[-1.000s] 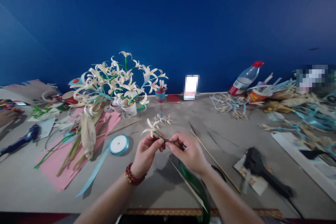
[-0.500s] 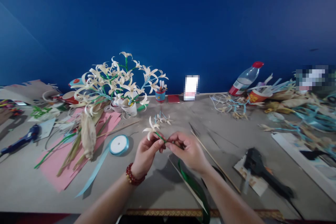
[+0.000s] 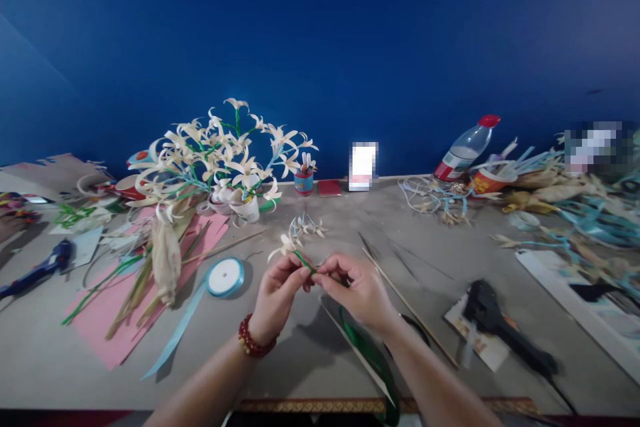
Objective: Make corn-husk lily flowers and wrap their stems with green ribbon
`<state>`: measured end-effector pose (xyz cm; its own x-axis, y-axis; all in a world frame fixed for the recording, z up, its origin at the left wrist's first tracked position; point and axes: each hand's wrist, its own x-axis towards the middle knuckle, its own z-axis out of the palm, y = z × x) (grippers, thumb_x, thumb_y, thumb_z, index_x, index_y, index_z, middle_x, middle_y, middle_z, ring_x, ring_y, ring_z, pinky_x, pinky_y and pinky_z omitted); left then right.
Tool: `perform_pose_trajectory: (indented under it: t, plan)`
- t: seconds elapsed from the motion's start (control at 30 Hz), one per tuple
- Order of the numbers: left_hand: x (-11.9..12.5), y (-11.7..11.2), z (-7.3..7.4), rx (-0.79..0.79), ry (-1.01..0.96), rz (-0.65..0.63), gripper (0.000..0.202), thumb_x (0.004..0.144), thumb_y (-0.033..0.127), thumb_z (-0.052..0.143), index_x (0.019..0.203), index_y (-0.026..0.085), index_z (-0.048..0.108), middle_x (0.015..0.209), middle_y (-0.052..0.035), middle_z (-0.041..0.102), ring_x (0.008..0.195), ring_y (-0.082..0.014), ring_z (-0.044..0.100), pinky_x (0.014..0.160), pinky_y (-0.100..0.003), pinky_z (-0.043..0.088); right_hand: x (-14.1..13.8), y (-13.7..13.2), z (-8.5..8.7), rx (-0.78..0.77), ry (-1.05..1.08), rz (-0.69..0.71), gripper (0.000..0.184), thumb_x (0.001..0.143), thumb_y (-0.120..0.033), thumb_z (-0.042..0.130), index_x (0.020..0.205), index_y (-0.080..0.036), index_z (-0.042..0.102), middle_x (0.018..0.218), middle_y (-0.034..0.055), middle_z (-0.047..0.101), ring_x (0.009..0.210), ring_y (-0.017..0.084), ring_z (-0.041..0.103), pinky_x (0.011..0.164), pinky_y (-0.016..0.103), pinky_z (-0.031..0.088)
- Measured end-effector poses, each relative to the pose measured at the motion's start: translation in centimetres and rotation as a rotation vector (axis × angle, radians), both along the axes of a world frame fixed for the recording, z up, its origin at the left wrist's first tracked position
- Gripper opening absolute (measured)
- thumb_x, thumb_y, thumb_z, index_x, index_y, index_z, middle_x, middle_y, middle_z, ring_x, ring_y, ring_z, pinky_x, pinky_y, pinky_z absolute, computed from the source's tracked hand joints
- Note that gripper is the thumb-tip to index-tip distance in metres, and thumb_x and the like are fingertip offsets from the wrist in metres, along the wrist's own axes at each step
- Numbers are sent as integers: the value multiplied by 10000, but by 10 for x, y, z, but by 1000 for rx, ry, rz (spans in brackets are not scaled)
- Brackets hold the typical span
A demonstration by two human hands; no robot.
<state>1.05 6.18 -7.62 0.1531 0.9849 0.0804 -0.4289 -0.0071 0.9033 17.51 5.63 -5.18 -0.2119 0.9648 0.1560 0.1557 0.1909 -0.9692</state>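
Head view: a small cream paper flower on a green stem is held above the grey table, in front of the potted flower arrangement. The stem is pinched between thumb and fingertips of the left hand, on whose wrist a red bead bracelet is worn. The same stem is pinched just beside it by the right hand, fingers pressed together on it; the two hands are nearly touching. A green ribbon is seen trailing beneath the right hand. A light blue ribbon spool lies left of the left hand. A black glue gun lies well right of the hands.
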Motion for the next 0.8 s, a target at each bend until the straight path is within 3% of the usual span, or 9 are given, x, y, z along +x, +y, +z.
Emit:
perform_pose_trajectory:
  t: [0.23,0.43,0.63,0.8]
  plan:
    - [0,0,-1,-15,-14,-11,163,806,288,766,830,150,682,717,-5,636,599,-91,547,558,-203,438,2,2,-3,-106,70,38,212,829,-373,676,773,-175,625,540,-66,476,487,79,352,470,209,264]
    - [1,2,3,-24,-88,-73,168,745,250,819,828,164,701,811,-10,635,686,-108,552,644,-227,454,-3,0,-5,-140,141,4,207,816,-369,671,762,-179,609,515,-75,465,435,72,367,437,203,263]
    - [-1,1,7,113,-40,-148,111,813,250,761,819,156,702,834,-29,613,824,-154,550,783,-271,435,20,2,16,-154,26,246,158,823,-320,687,780,-175,641,567,-61,539,476,81,508,494,198,370]
    - [-11,-2,12,101,7,-167,92,868,250,702,862,162,676,831,-31,612,804,-159,544,769,-283,422,48,5,29,-105,-105,433,164,841,-344,701,815,-183,681,692,-10,683,643,135,644,626,222,455]
